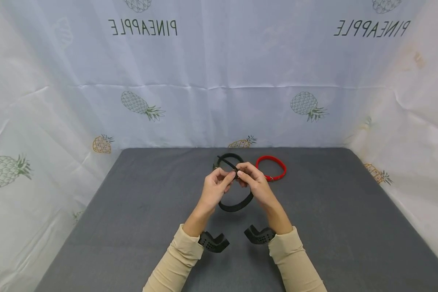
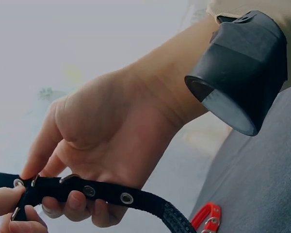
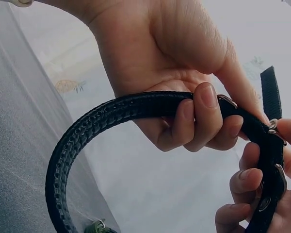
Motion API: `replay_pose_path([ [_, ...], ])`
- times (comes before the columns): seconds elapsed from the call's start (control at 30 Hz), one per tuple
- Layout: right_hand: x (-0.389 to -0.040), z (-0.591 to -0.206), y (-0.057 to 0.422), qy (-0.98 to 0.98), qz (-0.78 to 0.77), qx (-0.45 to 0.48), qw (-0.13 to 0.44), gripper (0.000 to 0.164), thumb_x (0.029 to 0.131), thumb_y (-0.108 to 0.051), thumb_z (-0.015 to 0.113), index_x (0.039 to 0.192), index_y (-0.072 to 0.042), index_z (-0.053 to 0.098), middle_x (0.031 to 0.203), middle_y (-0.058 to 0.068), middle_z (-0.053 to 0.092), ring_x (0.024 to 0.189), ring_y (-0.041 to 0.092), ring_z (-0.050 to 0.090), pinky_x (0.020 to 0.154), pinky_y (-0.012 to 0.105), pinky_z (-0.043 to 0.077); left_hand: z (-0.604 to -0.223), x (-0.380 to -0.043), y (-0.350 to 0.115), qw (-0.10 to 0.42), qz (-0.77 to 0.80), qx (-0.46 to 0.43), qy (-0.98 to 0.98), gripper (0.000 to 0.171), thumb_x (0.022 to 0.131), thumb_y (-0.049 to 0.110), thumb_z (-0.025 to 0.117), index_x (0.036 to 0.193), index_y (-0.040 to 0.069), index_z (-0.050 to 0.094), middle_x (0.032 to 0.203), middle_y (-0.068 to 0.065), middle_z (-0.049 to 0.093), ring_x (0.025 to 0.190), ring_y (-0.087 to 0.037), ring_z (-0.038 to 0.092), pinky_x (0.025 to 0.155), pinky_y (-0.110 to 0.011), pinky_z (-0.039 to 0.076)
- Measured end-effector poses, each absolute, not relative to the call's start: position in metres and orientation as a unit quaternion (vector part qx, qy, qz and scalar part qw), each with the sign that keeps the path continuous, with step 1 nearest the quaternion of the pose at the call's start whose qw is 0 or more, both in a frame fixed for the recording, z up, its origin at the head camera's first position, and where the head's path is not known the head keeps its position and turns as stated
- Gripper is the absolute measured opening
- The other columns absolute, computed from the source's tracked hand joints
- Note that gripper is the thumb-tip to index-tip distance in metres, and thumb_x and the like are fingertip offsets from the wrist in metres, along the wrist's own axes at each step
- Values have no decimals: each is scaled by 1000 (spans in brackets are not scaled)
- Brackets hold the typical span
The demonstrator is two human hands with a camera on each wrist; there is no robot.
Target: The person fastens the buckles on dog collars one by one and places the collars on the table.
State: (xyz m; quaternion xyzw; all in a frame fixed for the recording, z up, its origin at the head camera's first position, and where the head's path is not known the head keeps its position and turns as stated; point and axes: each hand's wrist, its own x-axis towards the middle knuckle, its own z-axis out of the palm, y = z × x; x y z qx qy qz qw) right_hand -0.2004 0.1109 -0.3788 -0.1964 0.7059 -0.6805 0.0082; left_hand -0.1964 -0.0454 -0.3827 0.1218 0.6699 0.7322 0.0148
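Both hands hold a black dog collar (image 1: 235, 208) above the table, its loop hanging below them. My left hand (image 1: 213, 188) grips the strap near the buckle, several fingers curled under it in the right wrist view. Opposite it, my right hand (image 1: 257, 184) pinches the other side, thumb close to the left thumb. In the right wrist view, the strap's loose end (image 3: 270, 92) sticks up past the metal buckle (image 3: 276, 133). Metal-ringed holes show along the strap (image 2: 127, 198) in the left wrist view. Fingers partly hide the buckle.
Behind the hands lies a dark green collar (image 1: 230, 155) on the grey table (image 1: 149, 211). A red collar (image 1: 284, 165) lies to the right of the right hand. Pineapple-printed curtains (image 1: 219, 113) stand at the back and sides. Each wrist wears a black camera mount (image 1: 213, 242).
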Motion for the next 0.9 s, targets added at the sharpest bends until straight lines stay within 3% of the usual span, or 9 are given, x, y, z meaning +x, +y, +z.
replay_pose_path([
  [0.2, -200, -380, 111, 691, -688, -222, 8, 21, 101, -9, 44, 113, 7, 51, 82, -11, 56, 68, 8, 46, 66, 23, 41, -382, -197, -50, 18, 733, 128, 667, 12, 96, 8, 58, 90, -2, 57, 58, 9, 45, 51, -4, 37, 53, -18, 31],
  [0.4, -200, -380, 112, 681, -705, -198, 20, 16, 103, -18, 42, 103, -10, 57, 83, -12, 59, 71, 10, 49, 67, 25, 42, -379, -196, -53, 25, 718, 137, 682, 12, 94, 8, 62, 88, -2, 58, 58, 10, 43, 52, -4, 36, 54, -19, 33],
  [0.6, -200, -380, 114, 688, -698, -196, 42, 13, 102, -17, 47, 97, -18, 59, 80, -12, 58, 70, 8, 49, 67, 23, 42, -378, -197, -57, 34, 704, 170, 689, 12, 92, 3, 62, 90, -8, 57, 69, 11, 50, 56, -3, 41, 58, -20, 37],
  [0.73, -199, -379, 116, 686, -695, -209, 54, 13, 101, -14, 48, 96, -20, 58, 81, -11, 57, 70, 9, 50, 67, 23, 43, -378, -198, -60, 41, 688, 182, 701, 16, 91, 3, 63, 99, -11, 60, 81, 14, 60, 67, 1, 54, 64, -18, 43],
  [0.9, -200, -378, 117, 675, -710, -193, 48, 13, 101, -11, 46, 98, -20, 56, 82, -11, 58, 72, 8, 51, 70, 23, 45, -376, -199, -65, 49, 667, 199, 717, 19, 93, 8, 62, 106, -6, 62, 89, 2, 63, 71, -3, 54, 69, -21, 45],
])
